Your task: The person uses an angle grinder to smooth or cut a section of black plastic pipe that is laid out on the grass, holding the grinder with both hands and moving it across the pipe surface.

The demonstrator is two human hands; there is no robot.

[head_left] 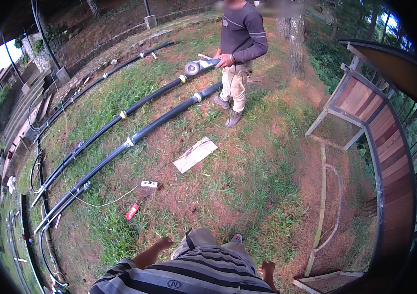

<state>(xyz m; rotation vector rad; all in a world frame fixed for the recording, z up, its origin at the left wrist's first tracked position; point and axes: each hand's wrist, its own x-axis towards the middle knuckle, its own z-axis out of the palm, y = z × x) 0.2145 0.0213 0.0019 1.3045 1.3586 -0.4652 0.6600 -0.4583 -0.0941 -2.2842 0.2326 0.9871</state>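
Two bare hands hang at the sides of a person in a striped shirt, at the near edge of the grassy ground. L hand, w/ fingers loosely bent, appears relaxed & released, beside the pale trousers. R hand is lower, nr the shirt's R side, fingers curled; can't tell if it grasps anything. Closest things to the L hand: a red packet, lying on the grass L of ctr, and, just beyond, a white power strip, its pale cord trailing toward the ground's L edge. Farther off, a pale rectangular board lies flat, mid-ground. Past it, nr the far edge, a co-worker in a dark long-sleeved top stands w/ an angle grinder at hand, disc facing the camera. Two black pipes w/ pale fittings run side by side from nr the co-worker to the L edge. On the R edge stands a plank-sided wooden structure; btwn it & the person, a long timber lies beside a curved grey tube.
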